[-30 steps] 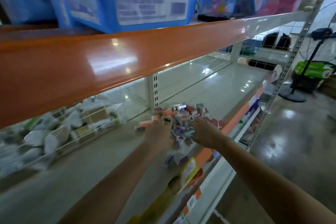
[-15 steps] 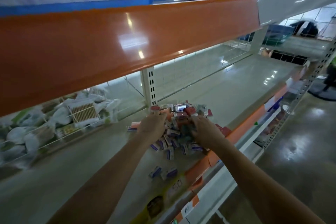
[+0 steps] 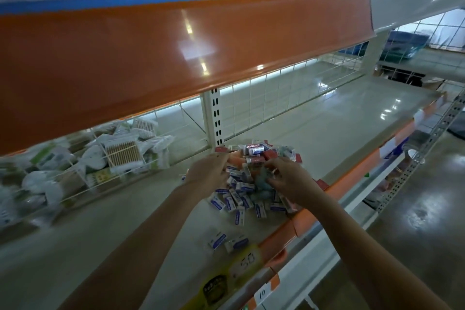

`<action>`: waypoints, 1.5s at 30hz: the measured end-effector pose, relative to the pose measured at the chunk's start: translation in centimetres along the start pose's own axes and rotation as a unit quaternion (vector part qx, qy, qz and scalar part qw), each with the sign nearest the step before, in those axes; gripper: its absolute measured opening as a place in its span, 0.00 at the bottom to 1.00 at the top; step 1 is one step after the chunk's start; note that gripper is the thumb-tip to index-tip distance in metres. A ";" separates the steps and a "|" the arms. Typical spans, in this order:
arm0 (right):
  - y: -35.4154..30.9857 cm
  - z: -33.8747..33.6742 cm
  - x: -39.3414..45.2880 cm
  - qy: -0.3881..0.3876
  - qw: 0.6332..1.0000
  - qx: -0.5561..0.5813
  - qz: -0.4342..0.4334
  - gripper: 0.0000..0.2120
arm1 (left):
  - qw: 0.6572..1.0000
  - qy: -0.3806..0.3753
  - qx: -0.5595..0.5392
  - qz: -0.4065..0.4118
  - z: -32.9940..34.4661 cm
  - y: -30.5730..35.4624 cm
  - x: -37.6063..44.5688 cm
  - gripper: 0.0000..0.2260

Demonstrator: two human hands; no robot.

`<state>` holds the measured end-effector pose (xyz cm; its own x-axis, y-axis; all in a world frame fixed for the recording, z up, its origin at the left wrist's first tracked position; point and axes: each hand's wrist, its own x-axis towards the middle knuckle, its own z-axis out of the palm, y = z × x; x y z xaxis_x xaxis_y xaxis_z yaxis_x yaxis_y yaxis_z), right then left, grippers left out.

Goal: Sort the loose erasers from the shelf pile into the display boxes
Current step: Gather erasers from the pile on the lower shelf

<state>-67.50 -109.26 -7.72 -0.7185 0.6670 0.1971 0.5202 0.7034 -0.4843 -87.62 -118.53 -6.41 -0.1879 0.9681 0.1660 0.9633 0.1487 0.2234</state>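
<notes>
Pale grey-green shelf board (image 3: 314, 118) under an orange price rail (image 3: 176, 45), wire mesh at the back. I see the eraser pile (image 3: 247, 184) near the front edge, roughly mid-shelf: small rectangular blocks, mostly white sleeves with blue-purple print, some red or salmon ones toward the back, a greenish lump in the middle. Two stray erasers (image 3: 227, 241) lie apart from the pile, closer to me, just beside a yellow shelf tag (image 3: 241, 263). Left hand (image 3: 210, 173) rests on the pile's left side, fingers curled into it. Right hand (image 3: 293, 182) is on the right side, fingers bent down among the blocks. Motion blur, so I cannot tell whether either hand actually pinches an eraser. Wire basket (image 3: 83, 173) of cotton-swab packs sits well to the left.
</notes>
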 end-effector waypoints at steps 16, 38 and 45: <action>-6.6 -0.5 -3.9 -0.082 0.796 0.599 0.003 0.13 | 0.885 0.123 -0.433 -0.118 -4.0 0.7 -9.6 0.07; -13.3 1.9 -3.0 -0.094 0.807 0.581 0.047 0.20 | 0.859 0.209 -0.421 -0.204 -6.1 -1.1 -16.7 0.17; -18.7 4.9 -3.0 -0.159 0.824 0.544 0.032 0.10 | 0.847 0.243 -0.402 -0.248 -8.7 -3.3 -22.6 0.19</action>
<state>-77.34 -125.62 -3.37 -0.8806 0.4738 -0.0077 -0.0349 -0.0811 -0.9961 -88.18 -142.63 -2.50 -0.7769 0.5996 0.1920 0.3371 0.1387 0.9312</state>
